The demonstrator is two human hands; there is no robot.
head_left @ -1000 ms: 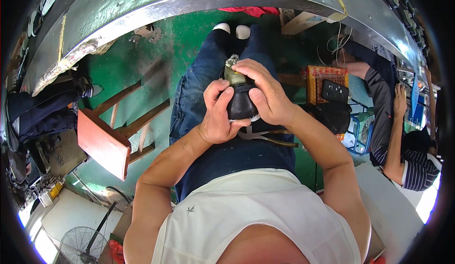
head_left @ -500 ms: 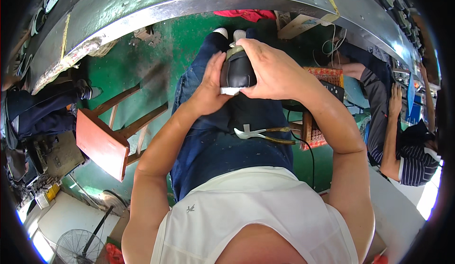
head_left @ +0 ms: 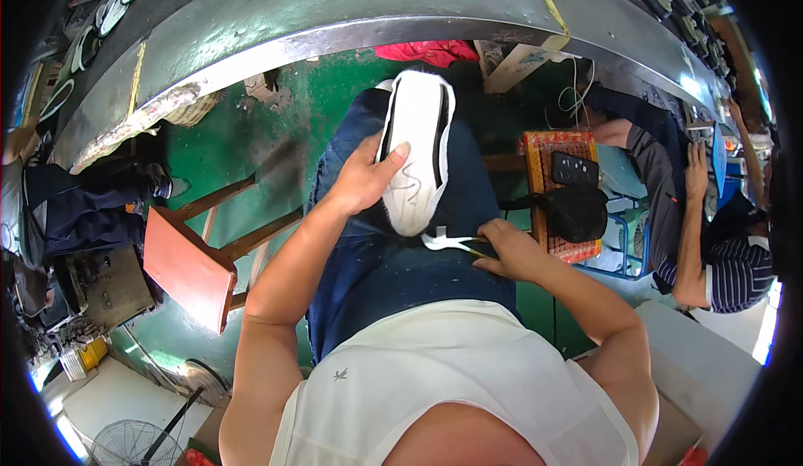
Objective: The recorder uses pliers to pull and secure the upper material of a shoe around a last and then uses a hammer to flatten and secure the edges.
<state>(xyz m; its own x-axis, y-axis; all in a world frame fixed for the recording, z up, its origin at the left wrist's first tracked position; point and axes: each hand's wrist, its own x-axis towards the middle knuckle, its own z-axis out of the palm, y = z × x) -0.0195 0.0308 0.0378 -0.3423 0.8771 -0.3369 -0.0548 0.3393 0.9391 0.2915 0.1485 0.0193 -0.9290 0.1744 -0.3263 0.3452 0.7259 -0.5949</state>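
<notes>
Holding a shoe [head_left: 421,123] above the blue trousers [head_left: 341,278], the left hand [head_left: 365,178] grasps its side, with the thumb on the white underside, which faces upward. The right hand [head_left: 513,253] closes around the handles of pliers [head_left: 446,242], whose pale head sits near the shoe's lower end. To the right, a woven seat [head_left: 535,142] bears a black rectangular device [head_left: 575,167].
</notes>
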